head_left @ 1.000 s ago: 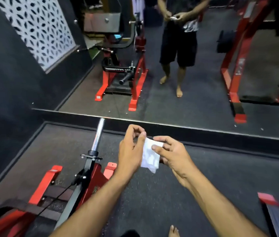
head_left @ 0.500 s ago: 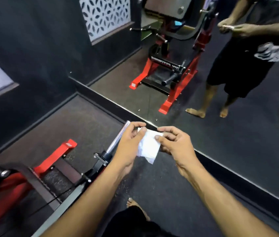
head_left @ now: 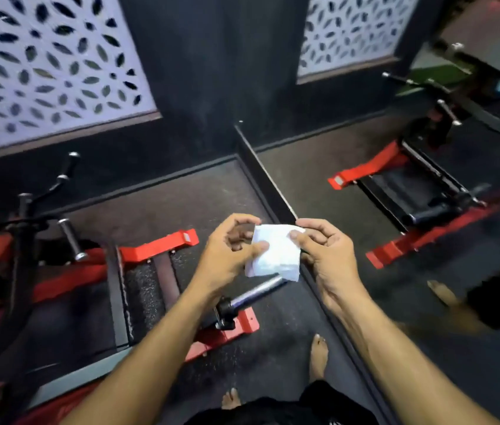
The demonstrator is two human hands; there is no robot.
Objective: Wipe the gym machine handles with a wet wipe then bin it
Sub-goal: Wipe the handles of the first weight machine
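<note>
Both hands are holding a white wet wipe [head_left: 276, 253] above the chrome bar [head_left: 257, 292] of a red-and-black gym machine [head_left: 156, 250]. The left hand [head_left: 227, 256] is pinching the wipe's left edge between thumb and curled fingers [head_left: 259, 247]; the right hand [head_left: 328, 256] is pinching its upper right corner. Left of the bar, chrome-tipped black handles [head_left: 69, 240] are sticking up from the frame. Right of the bar, a floor mirror [head_left: 365, 210] is reflecting the machine.

Dim gym light — motion blur smears the edges, wide-angle bending; centre stays fairly sharp.
</note>
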